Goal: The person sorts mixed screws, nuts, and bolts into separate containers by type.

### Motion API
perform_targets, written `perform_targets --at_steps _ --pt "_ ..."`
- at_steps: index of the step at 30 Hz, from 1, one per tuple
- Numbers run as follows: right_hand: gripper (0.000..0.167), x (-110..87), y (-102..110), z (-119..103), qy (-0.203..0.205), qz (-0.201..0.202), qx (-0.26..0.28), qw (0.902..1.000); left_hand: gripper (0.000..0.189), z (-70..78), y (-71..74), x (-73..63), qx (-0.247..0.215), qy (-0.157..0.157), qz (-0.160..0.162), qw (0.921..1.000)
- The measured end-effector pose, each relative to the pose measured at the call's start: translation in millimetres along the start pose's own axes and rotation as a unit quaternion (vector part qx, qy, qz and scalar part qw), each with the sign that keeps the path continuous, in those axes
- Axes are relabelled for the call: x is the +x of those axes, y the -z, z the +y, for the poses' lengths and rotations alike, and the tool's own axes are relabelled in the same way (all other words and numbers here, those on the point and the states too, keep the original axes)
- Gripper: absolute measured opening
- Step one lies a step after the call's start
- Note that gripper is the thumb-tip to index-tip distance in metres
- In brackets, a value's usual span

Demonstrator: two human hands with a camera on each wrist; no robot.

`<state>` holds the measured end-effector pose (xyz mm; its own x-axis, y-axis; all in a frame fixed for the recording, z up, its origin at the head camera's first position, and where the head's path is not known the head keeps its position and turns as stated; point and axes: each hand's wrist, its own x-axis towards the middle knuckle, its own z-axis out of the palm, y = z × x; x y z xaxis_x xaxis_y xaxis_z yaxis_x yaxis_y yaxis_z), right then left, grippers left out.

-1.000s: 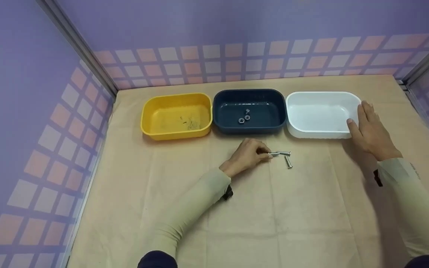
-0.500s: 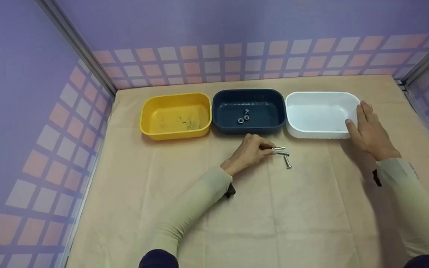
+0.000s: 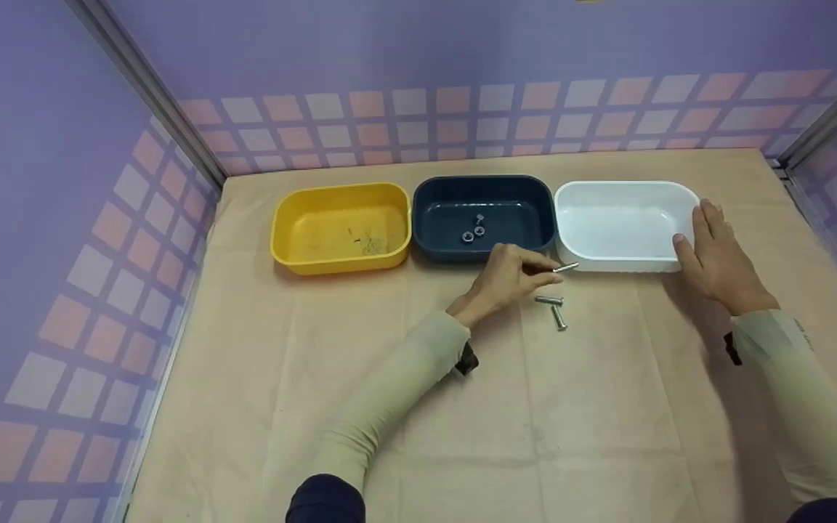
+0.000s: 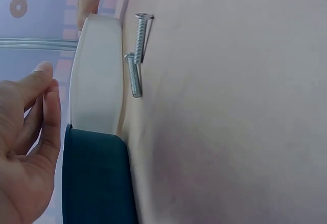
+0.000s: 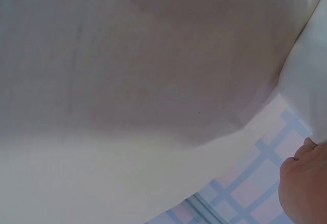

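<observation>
A silver bolt (image 3: 566, 267) is pinched between the thumb and fingertips of my left hand (image 3: 500, 282), raised at the front of the bins near the white bin's corner. In the left wrist view the fingers (image 4: 50, 111) hide that bolt. Two more bolts lie on the cloth below the hand: one sideways (image 3: 549, 300), the other bolt (image 3: 559, 317) slanting. My right hand (image 3: 725, 263) rests along the right end of the white bin (image 3: 618, 264), fingers straight, thumb at its rim. The right wrist view shows part of this hand (image 5: 304, 183) beside the bin's white wall (image 5: 309, 75).
Left of the white bin stands a dark blue bin (image 3: 426, 250) holding several nuts, such as one nut (image 3: 468, 237). A yellow bin (image 3: 302, 266) with dark marks inside is at the far left. Patterned panels (image 3: 455, 120) enclose the cloth-covered table (image 3: 593, 407).
My left hand has picked up one bolt from the group and lifted it away, up and to the right toward the white bin. The right hand stays at the white bin's end.
</observation>
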<state>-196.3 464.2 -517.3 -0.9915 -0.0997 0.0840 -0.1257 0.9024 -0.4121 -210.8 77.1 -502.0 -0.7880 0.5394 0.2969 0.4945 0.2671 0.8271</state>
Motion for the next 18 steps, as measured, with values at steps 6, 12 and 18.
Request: perform_targets --at_steps 6,12,18 --pt "0.079 1.0 -1 0 0.002 0.002 -0.001 1.0000 0.017 1.7 0.7 13.7 -0.012 -0.014 0.006 0.9998" --pt "0.079 -0.1 0 1 0.002 0.001 0.000 1.0000 0.013 3.5 -0.3 26.5 -0.016 -0.027 0.014 0.9994" --pt "0.078 0.1 0 1 -0.001 -0.002 0.000 1.0000 0.012 5.1 -4.4 38.0 -0.018 -0.028 0.031 0.9990"
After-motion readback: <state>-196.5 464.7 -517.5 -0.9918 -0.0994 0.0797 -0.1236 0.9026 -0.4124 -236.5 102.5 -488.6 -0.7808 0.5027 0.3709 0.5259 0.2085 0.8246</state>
